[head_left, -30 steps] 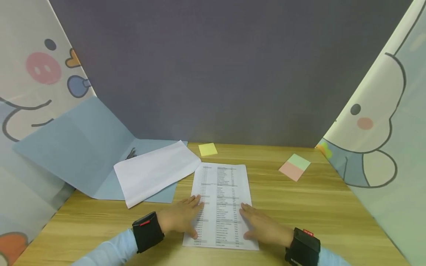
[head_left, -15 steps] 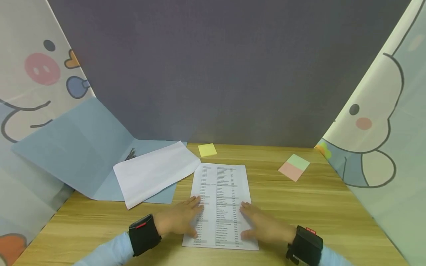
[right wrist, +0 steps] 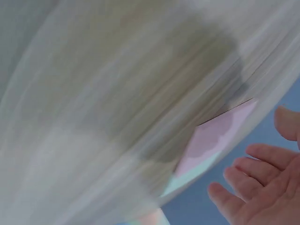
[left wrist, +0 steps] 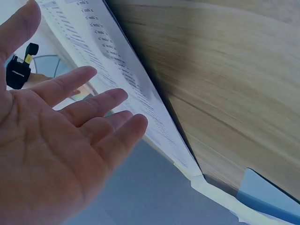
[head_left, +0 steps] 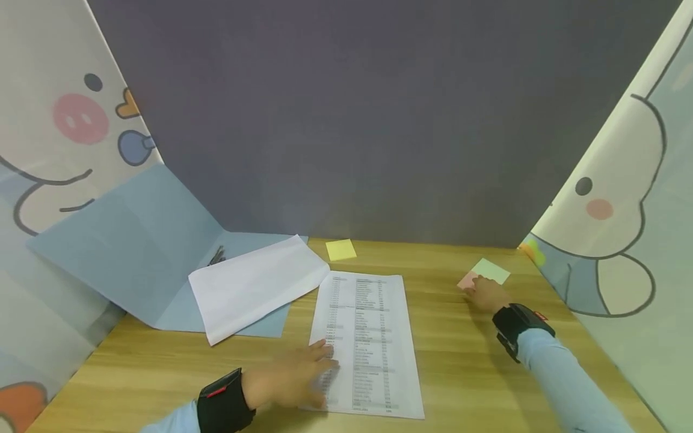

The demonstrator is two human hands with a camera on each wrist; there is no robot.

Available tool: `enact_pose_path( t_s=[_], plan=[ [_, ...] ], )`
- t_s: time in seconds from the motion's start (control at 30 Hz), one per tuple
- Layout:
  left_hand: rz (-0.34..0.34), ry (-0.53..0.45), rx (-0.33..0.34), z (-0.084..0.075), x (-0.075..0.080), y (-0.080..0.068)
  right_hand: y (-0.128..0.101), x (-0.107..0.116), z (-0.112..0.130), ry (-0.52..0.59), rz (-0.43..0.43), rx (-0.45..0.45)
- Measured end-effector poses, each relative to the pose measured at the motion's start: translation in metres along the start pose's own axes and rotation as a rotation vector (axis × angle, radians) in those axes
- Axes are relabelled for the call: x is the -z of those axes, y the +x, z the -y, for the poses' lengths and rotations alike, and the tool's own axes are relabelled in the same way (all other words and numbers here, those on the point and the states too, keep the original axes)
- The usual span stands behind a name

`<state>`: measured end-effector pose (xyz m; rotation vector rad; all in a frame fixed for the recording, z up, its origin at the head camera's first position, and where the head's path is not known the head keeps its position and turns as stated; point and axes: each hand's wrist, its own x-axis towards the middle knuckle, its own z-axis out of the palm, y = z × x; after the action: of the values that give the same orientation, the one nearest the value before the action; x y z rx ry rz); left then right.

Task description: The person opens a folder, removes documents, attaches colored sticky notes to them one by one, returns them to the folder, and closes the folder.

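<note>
Low in the head view, the left hand (head_left: pixel 295 379) rests with straight, spread fingers on the left edge of the printed sheet (head_left: pixel 364 343) lying in the centre of the wooden tabletop (head_left: pixel 465 361). At right of centre the right hand (head_left: pixel 484 293) reaches the pink-and-green sticky-note pad (head_left: pixel 489 272) with loosely extended fingers, gripping nothing. A blank white sheet (head_left: pixel 257 285) lies on a blue folder (head_left: pixel 141 252) at left, and a yellow sticky-note pad (head_left: pixel 341 249) sits behind the printed sheet.

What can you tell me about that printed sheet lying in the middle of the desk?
The printed sheet is white paper with two columns of small dark text, too fine to read. It lies flat and lengthwise on the wooden desk, its far corner close to the blank white sheet. The left hand rests on its near left edge, fingers straight.
</note>
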<state>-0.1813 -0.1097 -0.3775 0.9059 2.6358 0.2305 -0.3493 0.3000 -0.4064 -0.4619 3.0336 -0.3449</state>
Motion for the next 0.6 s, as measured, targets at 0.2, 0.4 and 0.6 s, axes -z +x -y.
enact_pose_path(
  t_s=[0.2, 0.4, 0.6],
  plan=[
    [0.008, 0.012, -0.016, 0.001, -0.002, -0.002, -0.002, -0.014, -0.004, 0.035, 0.007, 0.002],
    [0.012, 0.0, -0.01, 0.003, -0.004, -0.001, -0.009, -0.026, 0.011, 0.035, -0.069, 0.044],
    [0.016, -0.021, 0.004, 0.006, -0.006, 0.0, -0.02, -0.03, 0.032, 0.037, -0.104, 0.128]
  ],
)
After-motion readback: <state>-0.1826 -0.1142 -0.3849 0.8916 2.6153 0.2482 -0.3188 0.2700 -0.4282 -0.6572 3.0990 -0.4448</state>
